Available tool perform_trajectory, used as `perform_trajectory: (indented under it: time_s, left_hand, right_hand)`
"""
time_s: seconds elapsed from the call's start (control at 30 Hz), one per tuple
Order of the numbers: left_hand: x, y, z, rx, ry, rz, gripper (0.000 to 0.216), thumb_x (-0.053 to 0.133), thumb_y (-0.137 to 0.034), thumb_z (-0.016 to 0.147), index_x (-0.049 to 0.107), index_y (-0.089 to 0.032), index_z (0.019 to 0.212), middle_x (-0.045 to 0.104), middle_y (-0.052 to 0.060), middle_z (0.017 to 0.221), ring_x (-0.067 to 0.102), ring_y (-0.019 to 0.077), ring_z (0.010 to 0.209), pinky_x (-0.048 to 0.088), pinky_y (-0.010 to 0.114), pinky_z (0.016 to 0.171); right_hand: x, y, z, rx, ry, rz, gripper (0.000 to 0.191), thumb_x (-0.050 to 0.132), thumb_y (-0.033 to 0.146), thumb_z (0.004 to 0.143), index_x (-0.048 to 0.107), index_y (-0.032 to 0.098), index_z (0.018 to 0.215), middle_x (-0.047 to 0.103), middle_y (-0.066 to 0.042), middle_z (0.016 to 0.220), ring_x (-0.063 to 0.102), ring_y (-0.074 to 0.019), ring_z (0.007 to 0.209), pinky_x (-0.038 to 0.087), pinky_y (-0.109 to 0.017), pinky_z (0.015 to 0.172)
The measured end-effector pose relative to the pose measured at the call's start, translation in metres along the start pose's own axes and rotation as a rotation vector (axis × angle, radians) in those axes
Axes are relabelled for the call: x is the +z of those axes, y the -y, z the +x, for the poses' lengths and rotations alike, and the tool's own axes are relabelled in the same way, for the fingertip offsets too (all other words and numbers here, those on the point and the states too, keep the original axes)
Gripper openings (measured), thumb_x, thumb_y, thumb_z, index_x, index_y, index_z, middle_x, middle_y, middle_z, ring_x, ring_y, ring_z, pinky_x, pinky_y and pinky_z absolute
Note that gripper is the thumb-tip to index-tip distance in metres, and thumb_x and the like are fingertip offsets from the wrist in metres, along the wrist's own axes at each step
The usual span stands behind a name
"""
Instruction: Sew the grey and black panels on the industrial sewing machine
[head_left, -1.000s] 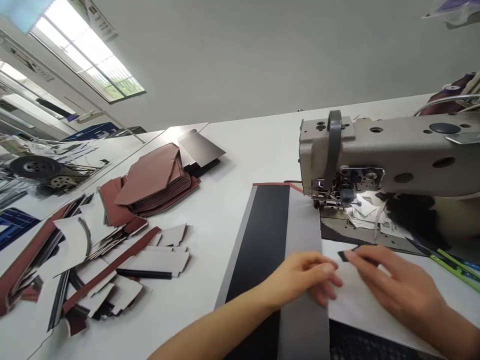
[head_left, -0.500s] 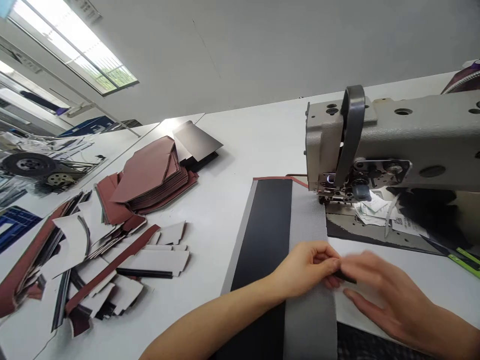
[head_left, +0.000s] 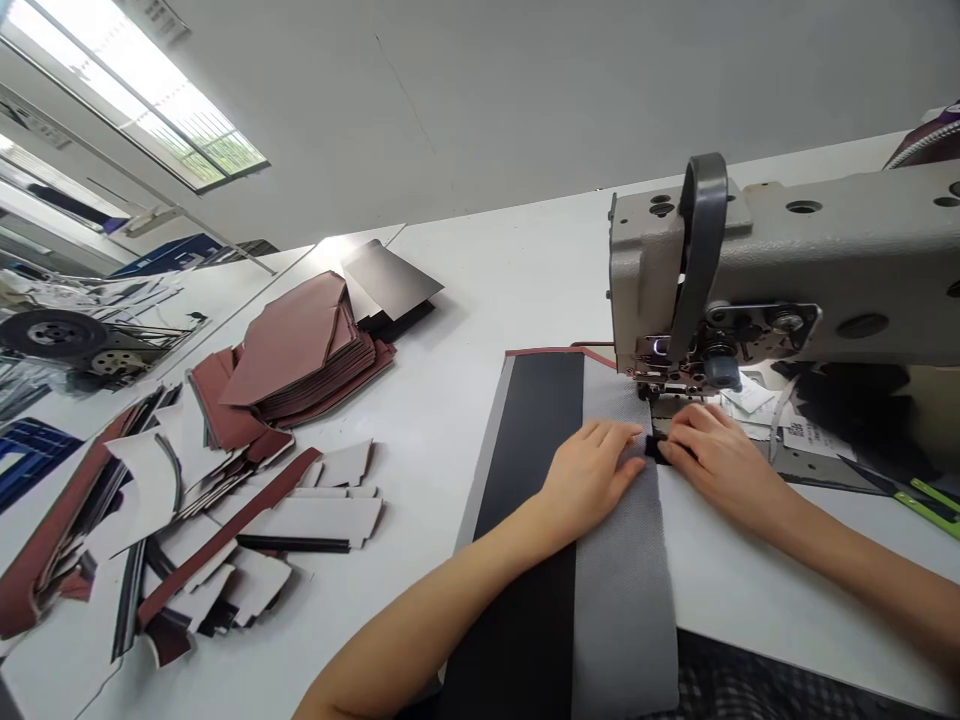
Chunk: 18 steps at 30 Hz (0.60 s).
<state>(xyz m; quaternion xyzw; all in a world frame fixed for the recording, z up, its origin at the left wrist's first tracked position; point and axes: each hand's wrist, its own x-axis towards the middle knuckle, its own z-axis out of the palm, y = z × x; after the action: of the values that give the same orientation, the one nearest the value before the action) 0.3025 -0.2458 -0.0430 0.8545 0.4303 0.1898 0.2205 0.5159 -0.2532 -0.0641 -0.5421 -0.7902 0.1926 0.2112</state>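
Observation:
A small black fabric tab [head_left: 658, 450] lies on the grey mesh strip [head_left: 621, 590] just in front of the presser foot [head_left: 660, 378] of the sewing machine [head_left: 780, 262]. My right hand [head_left: 720, 458] pinches the tab against the strip's right edge, and its fingertips hide part of the tab. My left hand [head_left: 592, 472] rests flat on the mesh, with its fingertips touching the tab's left end. The strip lies along a long black panel [head_left: 532, 470] with a grey border.
Stacks of maroon cut pieces [head_left: 300, 345] and scattered white-backed offcuts [head_left: 307, 520] lie on the white table [head_left: 427, 400] to the left. Papers sit on the machine bed behind the needle. A green-edged ruler [head_left: 930, 510] lies at the right.
Both hands have moved forward to the presser foot, carrying the black tab from the near part of the mesh. The tab now lies pressed on the strip's edge.

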Motion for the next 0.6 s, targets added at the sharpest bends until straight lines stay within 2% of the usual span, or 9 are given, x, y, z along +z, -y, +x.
perform_trajectory:
  time_s: [0.1,0.2,0.5,0.6]
  left_hand:
    - [-0.002,0.007,-0.008,0.150,0.024,0.142,0.029,0.058,-0.027,0.096,0.058,-0.020,0.124,0.064,0.009,0.130,0.059,0.0253,0.124,0.051,0.041,0.107]
    - [0.001,0.012,-0.017,0.220,0.036,0.169,0.037,0.056,-0.034,0.099,0.054,-0.020,0.133,0.061,0.009,0.135,0.053,0.0253,0.133,0.046,0.041,0.115]
    - [0.007,0.019,-0.020,0.328,0.028,0.300,0.040,0.048,-0.038,0.102,0.058,-0.016,0.134,0.064,0.009,0.135,0.048,0.0275,0.138,0.047,0.042,0.115]
    - [0.005,0.018,-0.020,0.328,0.046,0.333,0.040,0.046,-0.038,0.103,0.059,-0.017,0.135,0.061,0.007,0.141,0.047,0.0282,0.139,0.047,0.044,0.115]
  right_hand:
    - [0.008,-0.002,0.006,0.055,-0.032,-0.053,0.047,0.033,0.044,0.101,0.065,0.022,0.074,0.059,-0.008,0.101,0.049,-0.0271,0.099,0.043,-0.047,0.089]
    - [0.011,0.001,0.004,0.071,-0.024,-0.073,0.048,0.034,0.046,0.101,0.064,0.023,0.070,0.059,-0.007,0.102,0.049,-0.0256,0.098,0.042,-0.045,0.086]
    - [0.014,0.009,0.006,0.030,-0.067,-0.199,0.041,0.040,0.032,0.099,0.063,0.020,0.067,0.059,-0.008,0.099,0.049,-0.0258,0.096,0.041,-0.045,0.083]
    - [0.013,0.007,0.003,0.000,-0.113,-0.231,0.033,0.043,0.031,0.098,0.065,0.019,0.077,0.061,-0.010,0.102,0.050,-0.0279,0.098,0.043,-0.048,0.085]
